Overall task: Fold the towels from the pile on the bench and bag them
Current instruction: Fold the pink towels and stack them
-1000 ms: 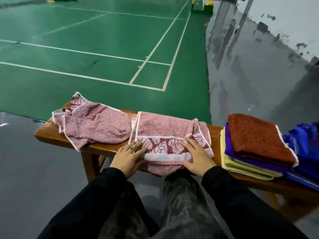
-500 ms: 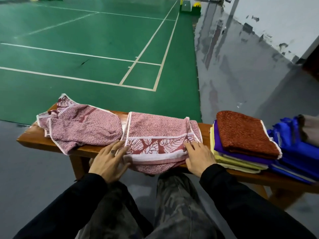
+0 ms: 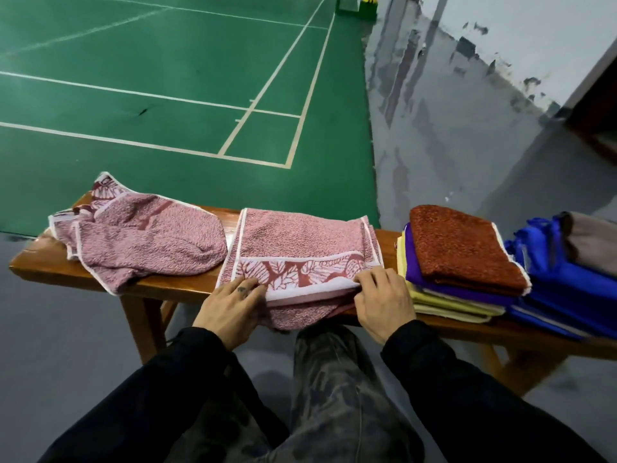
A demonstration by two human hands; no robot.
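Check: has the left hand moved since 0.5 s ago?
Yes. The left hand shifted right along the bench onto the pink towel edge.

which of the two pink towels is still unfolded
The crumpled pink towel at the bench's left end. It lies bunched and untouched, while the folded pink towel in the middle is flat, with both hands on its near edge.

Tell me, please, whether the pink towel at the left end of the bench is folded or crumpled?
Crumpled: the left pink towel lies bunched and uneven, edges twisted, unlike the flat one beside it.
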